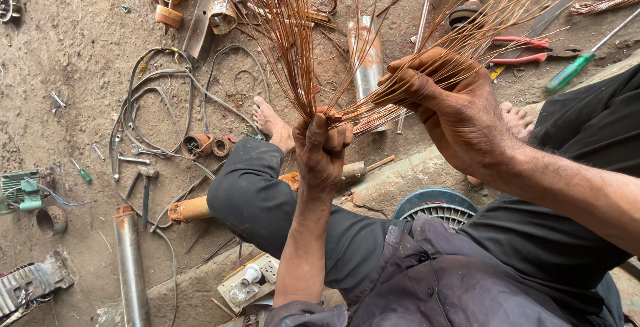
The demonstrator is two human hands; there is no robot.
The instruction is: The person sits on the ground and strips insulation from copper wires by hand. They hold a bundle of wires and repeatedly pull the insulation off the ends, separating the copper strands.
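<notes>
Bare dirt floor (73, 67) under me, littered with tools: one hammer (145, 190), two green screwdrivers (572, 70). My left hand (322, 150) fists one copper wire bundle (290, 40); my right hand (453, 110) pinches its splayed strands

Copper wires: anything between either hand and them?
Nothing visible. The left hand is fisted around the base of the copper wires; the right hand pinches a splayed group of strands directly. Both grips are bare on the wire.
</notes>
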